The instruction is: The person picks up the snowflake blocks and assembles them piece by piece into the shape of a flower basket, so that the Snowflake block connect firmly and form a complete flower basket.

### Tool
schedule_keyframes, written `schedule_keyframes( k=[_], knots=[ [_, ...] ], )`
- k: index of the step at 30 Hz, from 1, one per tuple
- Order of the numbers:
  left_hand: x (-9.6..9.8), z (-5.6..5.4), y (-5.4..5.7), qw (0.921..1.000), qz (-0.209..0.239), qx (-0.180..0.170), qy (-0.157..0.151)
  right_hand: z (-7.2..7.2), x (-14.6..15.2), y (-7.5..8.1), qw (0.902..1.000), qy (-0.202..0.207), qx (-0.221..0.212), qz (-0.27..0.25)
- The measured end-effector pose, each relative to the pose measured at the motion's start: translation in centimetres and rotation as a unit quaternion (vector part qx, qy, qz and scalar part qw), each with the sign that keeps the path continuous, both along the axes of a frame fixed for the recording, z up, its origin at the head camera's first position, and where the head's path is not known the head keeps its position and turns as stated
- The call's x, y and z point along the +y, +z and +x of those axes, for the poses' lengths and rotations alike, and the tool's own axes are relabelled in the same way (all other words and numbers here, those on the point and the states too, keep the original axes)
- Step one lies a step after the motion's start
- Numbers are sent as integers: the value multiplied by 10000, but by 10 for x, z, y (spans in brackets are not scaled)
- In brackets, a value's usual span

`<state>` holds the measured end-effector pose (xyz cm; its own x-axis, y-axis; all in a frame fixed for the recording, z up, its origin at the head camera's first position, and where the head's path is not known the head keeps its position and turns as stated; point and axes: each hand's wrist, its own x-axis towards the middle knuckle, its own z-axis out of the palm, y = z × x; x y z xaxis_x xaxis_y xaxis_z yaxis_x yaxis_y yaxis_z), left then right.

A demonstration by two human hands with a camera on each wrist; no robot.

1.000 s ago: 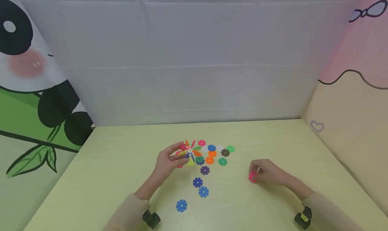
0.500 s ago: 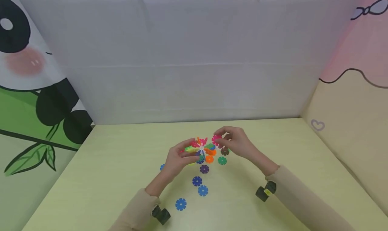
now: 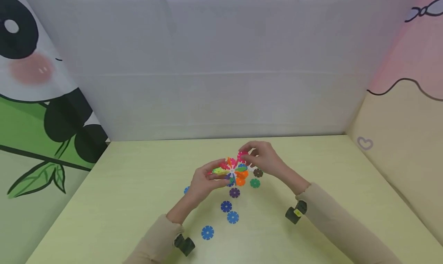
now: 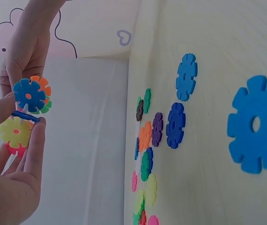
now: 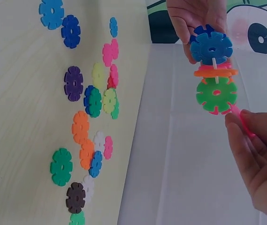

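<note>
My left hand [image 3: 204,181] holds up a cluster of notched plastic snowflake discs [image 3: 232,171] slotted together in several colours. In the left wrist view, its fingers pinch a dark blue disc [image 4: 25,116] of the cluster, seen edge-on, beside a yellow disc [image 4: 16,131]. My right hand [image 3: 266,158] pinches a pink disc [image 5: 243,123] between thumb and fingers. The pink disc's edge meets the rim of the cluster's green disc [image 5: 217,93] in the right wrist view; whether their slots are engaged I cannot tell. Part of the cluster is hidden behind my left fingers.
Loose discs lie on the pale table [image 3: 145,202] below and behind the cluster, among them a purple disc [image 3: 234,192], a brown disc [image 3: 258,173] and a teal-green disc [image 3: 255,183]. A light blue disc [image 3: 207,233] lies nearer the front. A white backdrop [image 3: 221,83] stands behind.
My right hand has carried the pink disc from the right side of the table up and left to the cluster. My left hand has shifted slightly right with the cluster.
</note>
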<state>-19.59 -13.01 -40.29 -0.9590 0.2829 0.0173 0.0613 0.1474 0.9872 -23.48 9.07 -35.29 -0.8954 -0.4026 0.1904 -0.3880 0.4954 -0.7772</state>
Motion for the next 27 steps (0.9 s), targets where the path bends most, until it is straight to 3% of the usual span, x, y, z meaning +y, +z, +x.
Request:
schedule_keyframes(
  k=[6,11,16,22,27],
  knots=[
    [0,1,0,9998,-189,20,-29,-2,1,3,9989,316,58,337],
    [-2,2,1,9992,-315,-33,-242,-4,1,6,9955,543,152,765],
    [-4,4,1,9986,-390,-62,-357,-6,1,8,9915,734,-68,1074],
    [-9,3,0,9984,-358,-35,-437,-9,2,10,9902,849,-277,1072],
    [-15,-3,-4,9985,-214,-217,-448,-8,0,12,9944,582,-507,723]
  ],
)
